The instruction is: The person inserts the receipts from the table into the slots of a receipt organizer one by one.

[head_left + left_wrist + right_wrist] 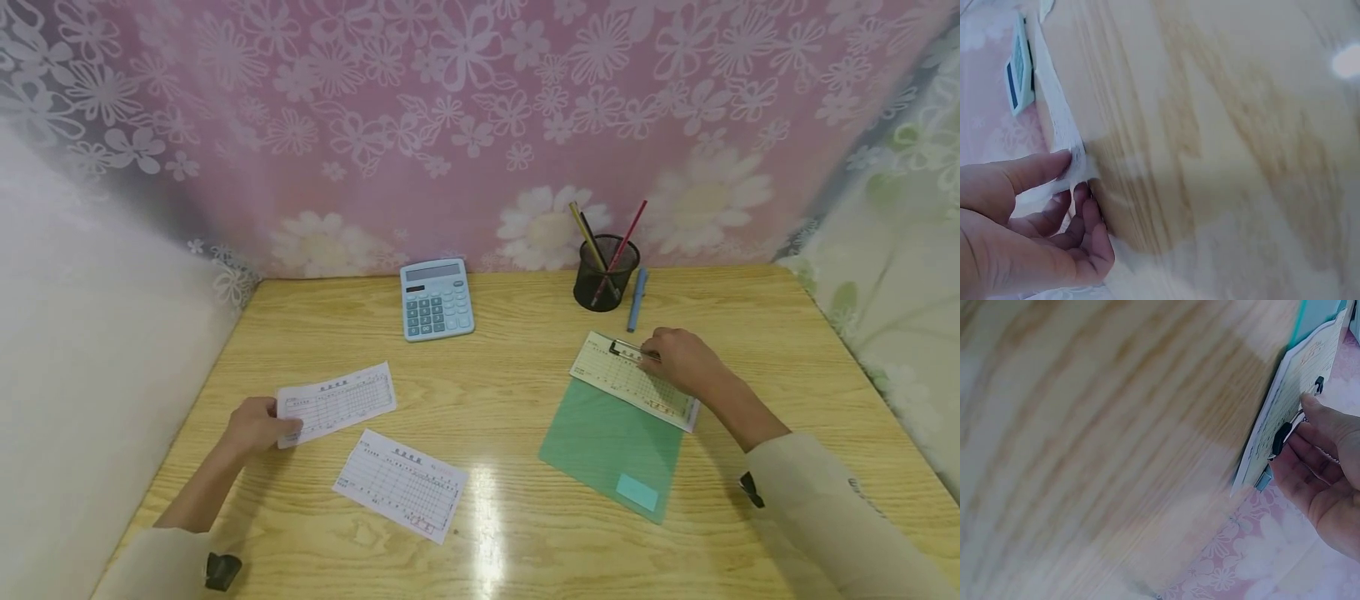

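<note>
My left hand [258,429] pinches the left end of a white printed receipt slip [341,402] between thumb and fingers. In the left wrist view that slip [1057,106] appears nearly edge-on. A second white receipt slip [401,483] lies flat on the table, nearer to me. On the right, a translucent green clipboard [607,442] bears a pale yellow receipt slip [600,367] with white paper showing beneath. My right hand [684,362] grips the clipboard's metal clip [626,348] at the top edge; in the right wrist view the thumb presses its wire part, between black ends [1282,439].
A light blue calculator [437,300] sits at the back of the wooden table [495,400]. To its right stands a black mesh pen holder [600,287] with pencils, and a blue pen [637,300] lies beside it. A floral curtain [450,167] hangs behind.
</note>
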